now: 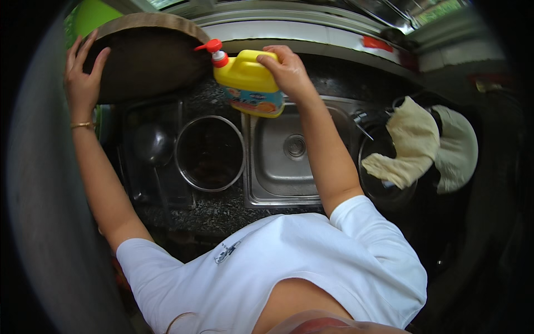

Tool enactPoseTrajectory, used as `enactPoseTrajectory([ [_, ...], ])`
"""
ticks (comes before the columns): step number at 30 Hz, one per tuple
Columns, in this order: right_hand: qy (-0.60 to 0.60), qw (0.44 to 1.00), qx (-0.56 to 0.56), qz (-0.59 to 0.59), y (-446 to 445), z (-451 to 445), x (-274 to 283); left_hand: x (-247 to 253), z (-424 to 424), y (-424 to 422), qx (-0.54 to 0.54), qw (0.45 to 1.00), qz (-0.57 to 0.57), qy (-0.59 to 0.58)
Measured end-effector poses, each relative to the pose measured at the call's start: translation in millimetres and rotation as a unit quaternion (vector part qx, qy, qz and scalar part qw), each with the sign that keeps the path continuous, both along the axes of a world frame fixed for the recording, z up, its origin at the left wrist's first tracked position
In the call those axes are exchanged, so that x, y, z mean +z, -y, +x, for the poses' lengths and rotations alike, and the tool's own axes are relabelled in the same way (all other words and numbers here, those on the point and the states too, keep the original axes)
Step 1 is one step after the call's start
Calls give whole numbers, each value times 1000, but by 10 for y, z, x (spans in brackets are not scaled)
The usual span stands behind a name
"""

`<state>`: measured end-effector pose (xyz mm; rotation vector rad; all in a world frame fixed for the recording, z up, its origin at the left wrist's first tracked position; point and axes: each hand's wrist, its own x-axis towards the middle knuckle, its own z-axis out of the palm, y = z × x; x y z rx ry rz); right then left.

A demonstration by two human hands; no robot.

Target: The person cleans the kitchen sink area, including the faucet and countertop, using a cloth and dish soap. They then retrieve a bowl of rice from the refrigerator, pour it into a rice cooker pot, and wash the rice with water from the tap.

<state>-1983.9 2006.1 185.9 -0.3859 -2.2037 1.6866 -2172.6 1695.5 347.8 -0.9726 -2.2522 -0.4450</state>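
Observation:
My right hand (288, 69) grips the handle end of a yellow plastic dish-soap bottle (250, 83) with a red pump top, held above the back left corner of the stainless steel sink (260, 183). The pump spout points left. My left hand (85, 71), fingers spread, is at the left edge of a large round wooden cutting board (146, 62) that leans upright at the back left; whether the palm touches it is hard to tell. A round metal-rimmed pot (210, 153) with dark contents stands left of the sink.
A metal ladle (154, 144) lies in a dark clear tray (133, 183) at the left. Pale cloths (413, 137) hang at the right, over a round container beside the faucet (361, 119). Behind the dark speckled counter (221, 215) runs a white tiled ledge (317, 35).

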Motion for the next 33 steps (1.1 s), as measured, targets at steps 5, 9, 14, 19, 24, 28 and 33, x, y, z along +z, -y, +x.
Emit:
enactPoseTrajectory([
  [5, -5, 986, -84, 144, -670, 393, 45, -67, -41, 10, 27, 996, -56, -63],
  [9, -5, 984, -176, 19, -1003, 574, -51, -107, 59, -102, 44, 990, -75, -112],
  [14, -73, 950, -273, -135, -1067, 526, -189, -107, 234, -204, 56, 984, -79, -146],
  [19, -144, 957, -251, -27, -1054, 445, -197, -107, 314, -362, 31, 986, -63, -149],
  [24, -203, 833, -471, 204, -830, 428, 35, -100, 332, -389, 71, 981, -95, -154],
  [28, -149, 828, -475, 257, -965, 162, 509, -157, 359, -516, 81, 979, -95, -160],
  [33, 167, 885, -230, 369, -1639, -180, 1434, -206, 245, -552, 85, 970, -123, -193],
])
